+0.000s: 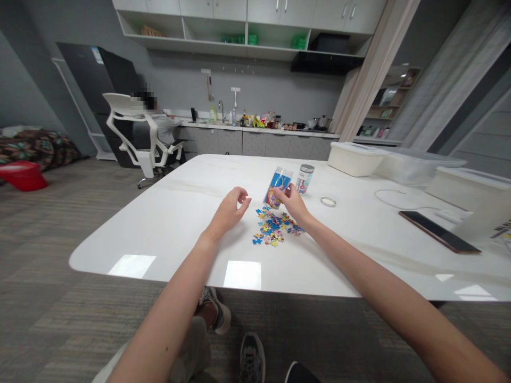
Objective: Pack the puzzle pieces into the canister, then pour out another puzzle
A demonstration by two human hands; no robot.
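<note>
The right hand (293, 202) is pinching a clear, blue-printed plastic packet (281, 180), tilted over the glossy white bench (159, 229). Small multicoloured jigsaw pieces (273, 226) are lying heaped below it. The left hand (229, 209) is hovering part-open, fingers curled. A silver-lidded cylindrical jar (305, 181) is showing lettering too blurred to read.

Wide open across the left of the worktop (159, 223). Blocked at centre by loose jigsaw pieces (275, 226), then a plastic packet (280, 180) in the right hand (294, 203) and a lidded jar (305, 178) beside it. Passable between a low ring (328, 198) and a dark tablet (439, 232); hemmed in at far right by a cable (399, 191) and storage boxes (355, 160).
</note>
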